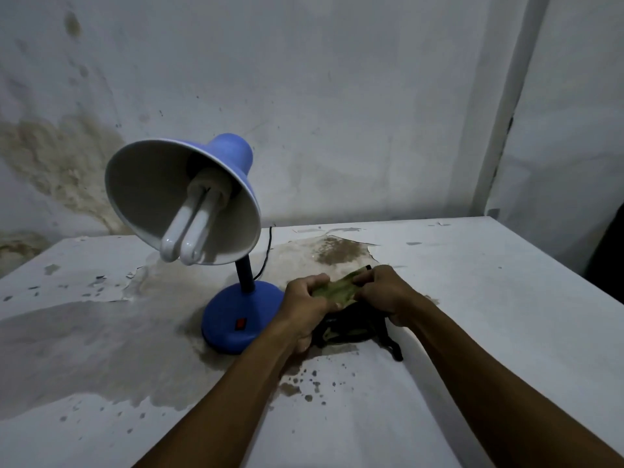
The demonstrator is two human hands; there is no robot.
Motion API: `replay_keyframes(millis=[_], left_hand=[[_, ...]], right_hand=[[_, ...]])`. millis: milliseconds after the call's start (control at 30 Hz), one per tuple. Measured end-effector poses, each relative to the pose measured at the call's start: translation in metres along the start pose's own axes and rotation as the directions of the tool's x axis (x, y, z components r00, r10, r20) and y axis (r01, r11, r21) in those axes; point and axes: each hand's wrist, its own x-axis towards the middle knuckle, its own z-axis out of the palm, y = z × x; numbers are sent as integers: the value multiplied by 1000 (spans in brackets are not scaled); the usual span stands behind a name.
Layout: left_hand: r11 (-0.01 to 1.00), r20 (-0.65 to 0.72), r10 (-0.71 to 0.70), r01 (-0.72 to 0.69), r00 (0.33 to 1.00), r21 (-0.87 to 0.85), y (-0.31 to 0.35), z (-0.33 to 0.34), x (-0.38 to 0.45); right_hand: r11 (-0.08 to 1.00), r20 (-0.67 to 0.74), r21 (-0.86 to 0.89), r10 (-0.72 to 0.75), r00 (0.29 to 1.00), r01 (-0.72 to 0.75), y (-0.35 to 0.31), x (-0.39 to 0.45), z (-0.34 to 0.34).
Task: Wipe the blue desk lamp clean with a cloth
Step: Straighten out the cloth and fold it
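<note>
White bench [472, 298], paint peeling and stained. Blue desk lamp [236, 319] stands left of centre, shade [162, 197] tilted toward camera, holding a 2-tube bulb [189, 228]; red switch [240, 323] on base, black cord [268, 251] behind. Cloth [337, 292], green and black, sits just right of lamp base. Left hand [305, 305] and right hand [388, 292] both closed on cloth, green part stretched between them.

Table [472, 298]: white, stained, paint peeling.
On it: blue desk lamp [241, 319]; dark cloth [347, 327], just right of lamp base.
</note>
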Motion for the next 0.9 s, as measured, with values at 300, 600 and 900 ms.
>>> replay_keyframes(millis=[300, 600, 900], left_hand=[[826, 90, -141, 67, 986, 560, 10, -11, -17], [409, 14, 348, -165, 938, 898, 16, -11, -27], [195, 367, -88, -346, 926, 918, -12, -17, -9]], right_hand=[[857, 133, -507, -24, 991, 89, -8, 8, 5], [597, -34, -802, -50, 998, 3, -3, -7, 0], [511, 335, -819, 61, 940, 259, 32, -10, 1]])
